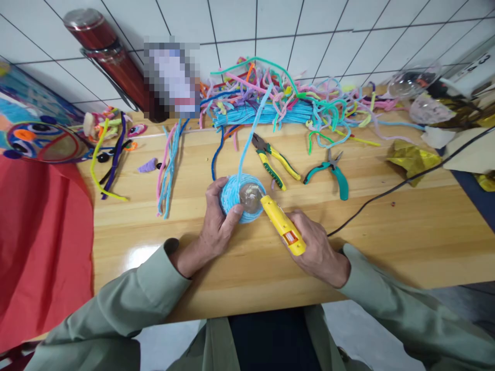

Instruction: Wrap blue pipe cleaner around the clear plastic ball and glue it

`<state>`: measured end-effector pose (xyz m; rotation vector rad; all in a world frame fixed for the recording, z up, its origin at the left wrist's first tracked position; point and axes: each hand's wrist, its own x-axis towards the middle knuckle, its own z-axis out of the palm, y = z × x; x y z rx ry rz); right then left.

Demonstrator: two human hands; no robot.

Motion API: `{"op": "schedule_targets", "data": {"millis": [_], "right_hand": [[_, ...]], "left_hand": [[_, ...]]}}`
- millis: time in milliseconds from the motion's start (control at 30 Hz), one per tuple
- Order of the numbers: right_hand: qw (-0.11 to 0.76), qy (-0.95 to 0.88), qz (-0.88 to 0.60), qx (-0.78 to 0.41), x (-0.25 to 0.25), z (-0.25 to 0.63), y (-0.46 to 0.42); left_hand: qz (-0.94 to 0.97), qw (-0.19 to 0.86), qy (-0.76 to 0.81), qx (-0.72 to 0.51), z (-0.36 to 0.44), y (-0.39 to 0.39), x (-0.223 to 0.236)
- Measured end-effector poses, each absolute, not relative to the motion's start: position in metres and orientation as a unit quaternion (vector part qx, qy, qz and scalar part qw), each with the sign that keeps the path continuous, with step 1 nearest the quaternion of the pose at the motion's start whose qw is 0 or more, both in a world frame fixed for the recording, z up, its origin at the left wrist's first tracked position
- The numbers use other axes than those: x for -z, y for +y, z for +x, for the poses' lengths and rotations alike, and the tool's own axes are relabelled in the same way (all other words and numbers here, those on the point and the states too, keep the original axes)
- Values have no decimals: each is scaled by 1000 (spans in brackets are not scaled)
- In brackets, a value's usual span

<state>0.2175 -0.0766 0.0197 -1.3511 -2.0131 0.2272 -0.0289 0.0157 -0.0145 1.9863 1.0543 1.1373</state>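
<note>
My left hand (219, 220) is closed around a clear ball (250, 198) wrapped in light-blue pipe cleaner (229, 195). A bare, see-through patch of the ball faces up, with some whitish glue on it. One loose end of pipe cleaner (251, 136) rises from the wrap and points away from me. In my right hand (314, 246) is a yellow glue gun (282, 224), gripped with its nozzle at the edge of the bare patch. Whether the nozzle touches the surface I cannot tell.
Yellow-green pliers (276, 161) and teal cutters (333, 174) lie beyond my hands. Tangled pipe cleaners (266, 111) line the wall. A red thermos (112, 62) stands back left, by red cloth (42, 247). The black cord (379, 198) crosses the right side, near gold foil (412, 161).
</note>
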Motion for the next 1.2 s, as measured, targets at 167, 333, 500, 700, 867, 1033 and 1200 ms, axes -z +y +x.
{"op": "schedule_targets", "data": {"millis": [167, 333, 500, 700, 867, 1033, 1200], "right_hand": [[356, -778, -509, -99, -20, 216, -77], [354, -768, -523, -108, -22, 218, -77], [347, -756, -542, -118, -20, 220, -76], [343, -765, -529, -132, -18, 220, -76], [341, -769, -523, -132, -19, 220, -75], [353, -781, -502, -119, -24, 217, -76], [363, -769, -512, -118, -24, 218, -77]], "left_hand": [[756, 304, 393, -426, -28, 16, 13], [757, 302, 391, -427, -28, 16, 13], [755, 300, 393, -429, -29, 15, 15], [756, 304, 391, -427, -27, 15, 10], [761, 299, 386, -427, -27, 16, 10], [765, 298, 376, -429, -28, 17, 12], [767, 301, 385, -416, -28, 16, 10]]}}
